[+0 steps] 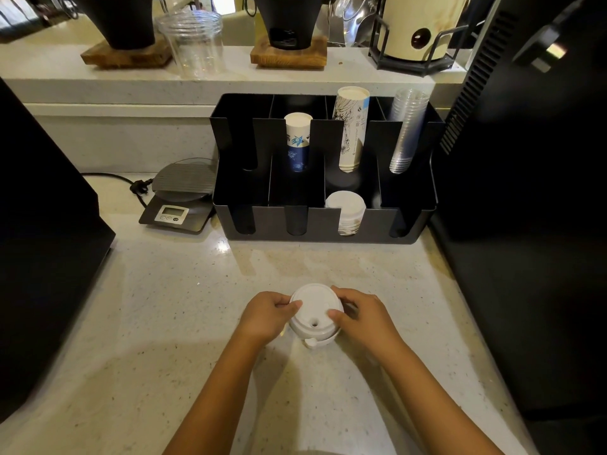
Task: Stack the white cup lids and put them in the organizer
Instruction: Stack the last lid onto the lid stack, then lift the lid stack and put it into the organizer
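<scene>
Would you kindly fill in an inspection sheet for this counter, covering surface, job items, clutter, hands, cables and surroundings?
Surface: pale speckled counter, glare spot near the organizer.
Job's things: stack of white lids on the counter; black organizer behind it, with white lids in one front slot and three cup stacks in the back slots.
Clutter: digital scale left of the organizer.
Grippers: left hand and right hand grip the stack from either side.
Cables: black cord with plug beside the scale.
Surroundings: dark machines on both sides; raised shelf with a clear jar and black drippers on wooden bases.
</scene>
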